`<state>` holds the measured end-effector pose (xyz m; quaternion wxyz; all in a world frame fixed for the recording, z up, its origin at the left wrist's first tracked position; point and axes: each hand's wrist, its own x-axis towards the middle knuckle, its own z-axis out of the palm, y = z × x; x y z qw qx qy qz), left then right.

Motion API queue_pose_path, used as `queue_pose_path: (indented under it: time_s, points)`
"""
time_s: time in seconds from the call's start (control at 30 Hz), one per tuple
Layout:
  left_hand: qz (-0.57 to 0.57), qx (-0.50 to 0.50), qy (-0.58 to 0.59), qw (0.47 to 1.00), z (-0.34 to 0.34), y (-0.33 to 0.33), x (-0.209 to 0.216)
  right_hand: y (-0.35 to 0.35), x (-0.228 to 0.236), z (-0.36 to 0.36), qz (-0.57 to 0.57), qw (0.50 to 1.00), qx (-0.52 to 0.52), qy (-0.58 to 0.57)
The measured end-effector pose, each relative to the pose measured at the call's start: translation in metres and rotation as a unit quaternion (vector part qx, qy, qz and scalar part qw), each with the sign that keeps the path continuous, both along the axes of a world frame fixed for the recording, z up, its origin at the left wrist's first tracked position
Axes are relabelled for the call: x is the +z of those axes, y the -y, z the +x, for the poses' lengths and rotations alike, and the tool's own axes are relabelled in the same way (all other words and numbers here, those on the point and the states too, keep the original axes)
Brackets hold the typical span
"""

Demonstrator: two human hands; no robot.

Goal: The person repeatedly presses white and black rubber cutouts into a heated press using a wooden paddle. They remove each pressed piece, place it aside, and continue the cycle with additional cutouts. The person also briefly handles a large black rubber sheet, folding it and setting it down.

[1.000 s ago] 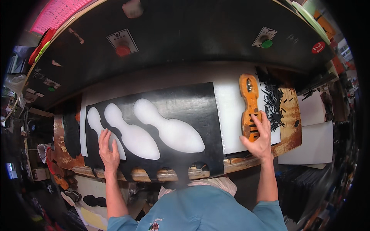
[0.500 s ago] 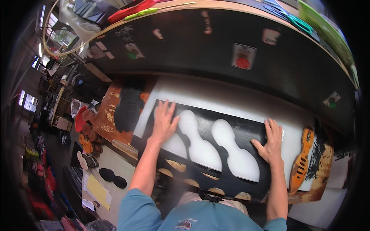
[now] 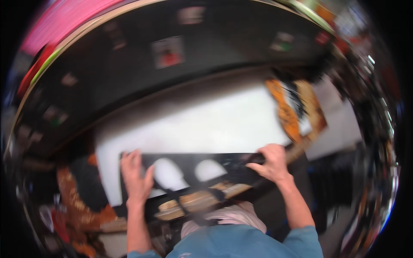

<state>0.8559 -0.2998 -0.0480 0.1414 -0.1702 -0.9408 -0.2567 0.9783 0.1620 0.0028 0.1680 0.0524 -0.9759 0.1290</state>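
Observation:
A black sheet (image 3: 236, 165) with large rounded cut-outs lies across the near edge of a white board (image 3: 193, 116), its near part hanging down toward my body. White board and pale wood show through the holes. My left hand (image 3: 136, 177) rests on the sheet's far left corner, fingers extended and thumb apart. At the far right corner, my right hand (image 3: 273, 164) has its fingers bent over the edge and its thumb beneath, closed on the sheet. Motion blurs both hands slightly. An orange sole-shaped die (image 3: 285, 112) lies on the board's right side.
Beyond the board rises a dark machine panel (image 3: 129, 69) with a red button (image 3: 168, 56) on a light plate. Black scraps (image 3: 297, 98) lie beside the orange die. Worn brown wood (image 3: 73, 193) shows at the left. Pink material (image 3: 69, 23) sits above the panel.
The black sheet has come toward my body, baring more white board. My right hand has gone from lying flat to gripping the corner. The view has turned to the right.

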Motion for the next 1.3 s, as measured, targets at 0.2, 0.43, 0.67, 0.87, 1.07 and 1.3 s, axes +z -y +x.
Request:
queue_pose_path:
  time_s: [0.2, 0.43, 0.67, 0.87, 1.07, 1.3]
  points:
    - [-0.022, -0.076, 0.104, 0.991, -0.002, 0.002, 0.039, 0.042, -0.014, 0.111, -0.091, 0.992, -0.007, 0.091]
    - [-0.008, -0.267, 0.165, 0.949, -0.002, -0.037, 0.105, 0.125, -0.02, 0.196, -0.181, 0.966, -0.164, 0.089]
    - [-0.029, -0.392, 0.2, 0.897, 0.045, -0.109, 0.115, 0.183, -0.001, 0.318, -0.206, 0.923, -0.302, 0.116]
    - [-0.043, -0.516, 0.121, 0.847, 0.133, -0.202, 0.126, 0.211, 0.014, 0.438, -0.234, 0.866, -0.43, 0.105]
    - [-0.006, -0.651, 0.106, 0.751, 0.215, -0.326, 0.131, 0.201, 0.018, 0.527, -0.218, 0.782, -0.584, 0.026]
    - [0.049, -0.788, 0.058, 0.611, 0.363, -0.515, 0.142, 0.118, 0.058, 0.66, -0.065, 0.679, -0.727, 0.078]
